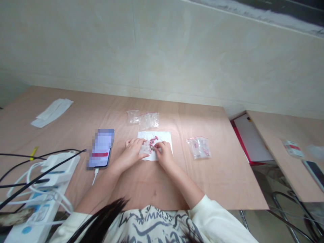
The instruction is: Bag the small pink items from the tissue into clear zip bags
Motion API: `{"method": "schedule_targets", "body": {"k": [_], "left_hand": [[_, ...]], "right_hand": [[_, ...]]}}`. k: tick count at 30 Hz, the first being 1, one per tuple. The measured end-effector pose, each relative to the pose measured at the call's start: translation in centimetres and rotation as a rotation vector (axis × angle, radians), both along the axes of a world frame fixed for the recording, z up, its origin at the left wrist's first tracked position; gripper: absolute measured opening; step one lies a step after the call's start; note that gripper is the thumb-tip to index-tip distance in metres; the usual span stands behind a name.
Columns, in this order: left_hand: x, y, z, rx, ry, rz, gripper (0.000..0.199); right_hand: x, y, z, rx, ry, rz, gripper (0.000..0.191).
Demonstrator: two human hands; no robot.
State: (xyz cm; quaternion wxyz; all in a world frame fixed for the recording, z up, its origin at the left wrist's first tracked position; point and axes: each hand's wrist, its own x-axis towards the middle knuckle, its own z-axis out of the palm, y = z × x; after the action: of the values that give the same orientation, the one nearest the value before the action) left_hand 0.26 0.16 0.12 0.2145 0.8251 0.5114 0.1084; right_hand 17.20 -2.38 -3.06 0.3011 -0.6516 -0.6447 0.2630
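On the wooden table lies a white sheet (pixel 165 135) with several small pink and red beads (pixel 153 139) near its middle. My left hand (pixel 134 150) rests at the sheet's left edge, its fingers round a small clear plastic bag (pixel 144 147) beside the beads. From the right, my right hand (pixel 164 152) reaches over the sheet, thumb and fingertips pinched together at the beads; what is between them is too small to make out.
Clear bags (pixel 149 120) lie behind the sheet, and a bag with pink pieces (pixel 199 147) lies to its right. A phone (pixel 102 148) on a white cable, a power strip (pixel 48 199) with cables and white tissues (pixel 52 112) are at left.
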Motion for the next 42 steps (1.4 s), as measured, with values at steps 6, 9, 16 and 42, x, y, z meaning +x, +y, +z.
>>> {"method": "schedule_targets", "body": {"k": [6,9,16,42], "left_hand": [[0.3,-0.2,0.3,-0.02,0.01,-0.003,0.043],[0.5,-0.2,0.4,-0.03,0.028,0.003,0.043],[0.1,-0.1,0.4,-0.032,0.054,0.018,0.045],[0.8,-0.5,4.2,-0.396,-0.605,0.034,0.021]], "right_hand": [[-0.6,0.1,1.3,0.04,0.09,-0.033,0.005],[-1.0,-0.3,2.0,0.066,0.12,-0.003,0.006],[-1.1,-0.8,1.0,-0.084,-0.083,-0.055,0.002],[0.7,-2.3,5.6,-0.053,0.643,-0.097,0.01]]}}
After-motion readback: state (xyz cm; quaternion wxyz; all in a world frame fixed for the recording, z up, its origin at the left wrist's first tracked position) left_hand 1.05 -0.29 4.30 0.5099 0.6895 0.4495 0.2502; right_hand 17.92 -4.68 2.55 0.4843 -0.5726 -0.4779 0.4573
